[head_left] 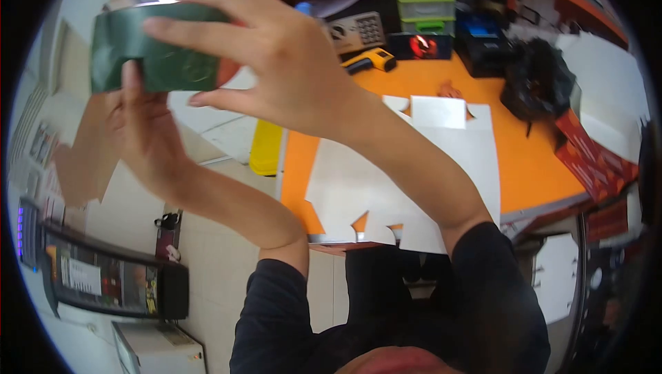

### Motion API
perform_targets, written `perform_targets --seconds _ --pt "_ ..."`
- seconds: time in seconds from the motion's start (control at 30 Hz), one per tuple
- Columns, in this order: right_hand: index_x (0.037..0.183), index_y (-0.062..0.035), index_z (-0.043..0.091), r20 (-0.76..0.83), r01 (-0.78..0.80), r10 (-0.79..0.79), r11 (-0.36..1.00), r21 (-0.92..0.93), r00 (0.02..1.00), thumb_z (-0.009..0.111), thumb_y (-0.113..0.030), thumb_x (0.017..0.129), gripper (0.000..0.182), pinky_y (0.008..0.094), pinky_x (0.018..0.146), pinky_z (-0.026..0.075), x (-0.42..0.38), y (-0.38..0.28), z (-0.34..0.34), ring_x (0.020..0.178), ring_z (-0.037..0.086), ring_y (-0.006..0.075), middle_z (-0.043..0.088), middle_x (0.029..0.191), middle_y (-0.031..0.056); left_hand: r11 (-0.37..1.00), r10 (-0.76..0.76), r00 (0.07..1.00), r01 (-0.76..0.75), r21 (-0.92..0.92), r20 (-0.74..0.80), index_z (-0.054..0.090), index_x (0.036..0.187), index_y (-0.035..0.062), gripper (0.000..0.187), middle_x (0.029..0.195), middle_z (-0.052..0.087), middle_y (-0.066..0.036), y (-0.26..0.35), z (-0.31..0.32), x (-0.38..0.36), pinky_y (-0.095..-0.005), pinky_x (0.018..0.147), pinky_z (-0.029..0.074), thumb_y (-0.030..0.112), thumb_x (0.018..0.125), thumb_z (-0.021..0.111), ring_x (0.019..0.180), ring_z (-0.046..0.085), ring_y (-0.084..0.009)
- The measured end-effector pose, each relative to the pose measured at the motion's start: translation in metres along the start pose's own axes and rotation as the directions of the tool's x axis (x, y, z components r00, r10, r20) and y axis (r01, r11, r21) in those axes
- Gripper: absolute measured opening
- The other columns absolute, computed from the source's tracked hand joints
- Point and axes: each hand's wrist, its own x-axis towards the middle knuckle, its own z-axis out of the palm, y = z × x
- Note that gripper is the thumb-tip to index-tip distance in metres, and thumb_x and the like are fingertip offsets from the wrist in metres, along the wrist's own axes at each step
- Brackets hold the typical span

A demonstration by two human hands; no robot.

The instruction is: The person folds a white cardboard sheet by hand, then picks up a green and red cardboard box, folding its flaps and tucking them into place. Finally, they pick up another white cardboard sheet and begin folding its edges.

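Observation:
Up at the left, a dark green box (162, 67) with a faint round mark near one end is held in the air between both hands. My right hand (276, 50) grips it from the right, fingers stretched along its face and top and the thumb below its lower edge. My left hand (148, 136) holds it from underneath, with one finger against its front. Something reddish shows at the box's right end, partly hidden by my right hand. Below my right forearm, a flattened white cardboard box (372, 181) with cut flaps lies on the orange table (541, 174).
Along the back of the table are a yellow-and-black handheld device (374, 61), green drawers (426, 3), a phone-like screen (422, 46) and a black plastic bag (540, 81). Red printed cardboard (593, 160) is at the right edge. A glass-fronted cabinet (110, 274) stands lower left.

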Motion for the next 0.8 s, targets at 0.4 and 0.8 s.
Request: perform_targets --seconds 0.4,0.8 --pt "0.091 -0.0247 0.068 -0.194 0.015 -0.052 0.981 -0.193 0.98 0.076 -0.037 0.055 0.039 0.033 0.069 0.047 -0.008 0.002 0.018 0.086 0.056 0.0212 0.054 0.103 0.0046 0.977 -0.181 0.962 0.2 -0.076 0.206 0.051 0.106 -0.0069 0.026 0.102 0.058 -0.016 0.007 -0.027 0.002 -0.0289 0.083 0.045 0.014 0.091 0.047 0.093 0.057 -0.0161" --pt "0.078 -0.0196 0.069 -0.399 0.014 -0.092 0.981 -0.194 0.912 0.077 -0.035 0.049 0.034 0.0348 0.064 0.044 -0.001 0.0 0.014 0.079 0.053 0.0239 0.053 0.09 0.0076 0.956 -0.134 0.966 0.185 -0.229 0.221 0.051 0.111 -0.0052 0.033 0.107 0.057 -0.015 0.0 -0.023 0.001 -0.0329 0.091 0.039 0.021 0.093 0.041 0.1 0.055 -0.0182"
